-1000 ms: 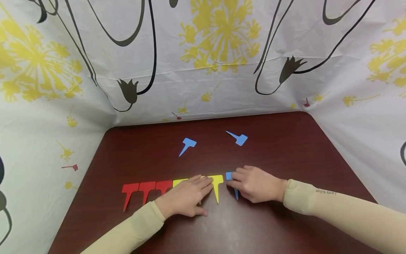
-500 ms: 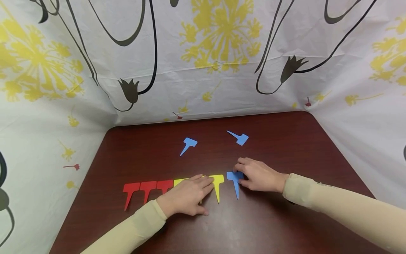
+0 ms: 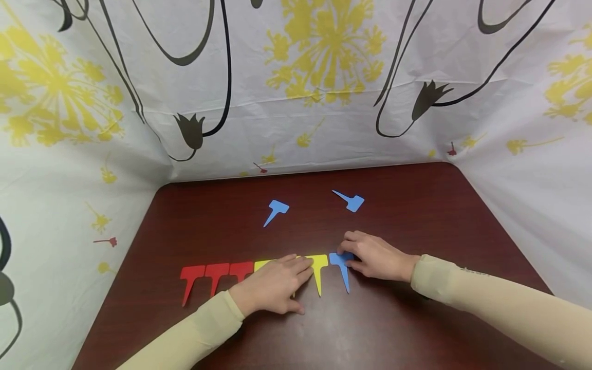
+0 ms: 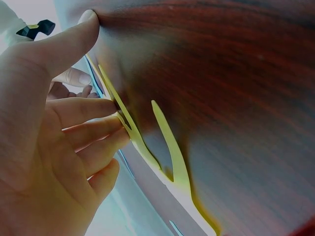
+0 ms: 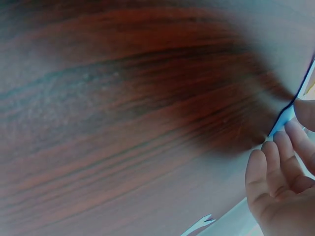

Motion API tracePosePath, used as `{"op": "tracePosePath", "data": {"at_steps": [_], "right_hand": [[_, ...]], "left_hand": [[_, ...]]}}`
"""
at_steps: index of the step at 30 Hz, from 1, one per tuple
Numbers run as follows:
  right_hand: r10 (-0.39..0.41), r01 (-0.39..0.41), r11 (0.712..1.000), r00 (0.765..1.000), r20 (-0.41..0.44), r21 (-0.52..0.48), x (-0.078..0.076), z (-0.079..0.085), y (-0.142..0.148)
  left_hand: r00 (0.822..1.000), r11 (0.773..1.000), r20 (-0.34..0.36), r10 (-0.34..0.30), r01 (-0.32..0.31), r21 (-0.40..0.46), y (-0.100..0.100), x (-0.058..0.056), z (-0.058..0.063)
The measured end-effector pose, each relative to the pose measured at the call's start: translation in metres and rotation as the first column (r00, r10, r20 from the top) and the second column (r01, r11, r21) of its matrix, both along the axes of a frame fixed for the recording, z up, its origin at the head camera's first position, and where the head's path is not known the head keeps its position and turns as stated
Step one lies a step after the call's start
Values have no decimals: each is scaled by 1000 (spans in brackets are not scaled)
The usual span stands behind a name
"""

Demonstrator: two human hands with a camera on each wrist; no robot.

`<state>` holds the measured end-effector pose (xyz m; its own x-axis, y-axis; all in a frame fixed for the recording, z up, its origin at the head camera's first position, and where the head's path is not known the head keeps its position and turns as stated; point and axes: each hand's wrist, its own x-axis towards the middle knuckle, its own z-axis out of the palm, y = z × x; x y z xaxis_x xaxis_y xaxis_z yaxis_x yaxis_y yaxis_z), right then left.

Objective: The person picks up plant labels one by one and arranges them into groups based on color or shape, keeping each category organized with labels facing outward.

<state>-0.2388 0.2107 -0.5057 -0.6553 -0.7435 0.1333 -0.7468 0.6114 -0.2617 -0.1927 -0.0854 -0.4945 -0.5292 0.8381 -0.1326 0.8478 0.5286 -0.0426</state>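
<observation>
Plastic T-shaped plant labels lie in a row on the table. My left hand [image 3: 275, 288] rests with straight fingers on the yellow plant labels [image 3: 318, 263], covering part of them; in the left wrist view their fingertips touch the yellow labels [image 4: 179, 169]. At the row's right end, my right hand [image 3: 379, 258] pinches the head of a blue plant label [image 3: 339, 259] between thumb and fingers. That label lies flat with its point toward me, a narrow gap from the last yellow one. A bit of its blue edge [image 5: 283, 120] shows in the right wrist view.
Three red plant labels [image 3: 217, 270] start the row at the left. Two loose blue labels lie farther back, the left one [image 3: 277, 207] and the right one [image 3: 355, 203]. A patterned cloth [image 3: 300, 128] hangs behind the dark table [image 3: 222, 210].
My right hand has shifted back off the blue label's stem to its head's right side. The label has slid slightly left toward the yellow ones. My left hand stays put.
</observation>
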Motion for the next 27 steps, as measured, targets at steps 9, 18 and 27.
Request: {"op": "tracePosePath", "data": {"at_steps": [9, 18, 27], "right_hand": [[19, -19, 1000, 1000, 7, -23, 0, 0, -1], [14, -14, 1000, 1000, 10, -16, 0, 0, -1], [14, -13, 999, 999, 30, -37, -5, 5, -4]], "left_hand": [[1000, 1000, -1, -3, 3, 1, 0, -1, -1], [1000, 1000, -8, -3, 3, -7, -1, -1, -1], [1000, 1000, -8, -8, 7, -4, -1, -2, -2]]}}
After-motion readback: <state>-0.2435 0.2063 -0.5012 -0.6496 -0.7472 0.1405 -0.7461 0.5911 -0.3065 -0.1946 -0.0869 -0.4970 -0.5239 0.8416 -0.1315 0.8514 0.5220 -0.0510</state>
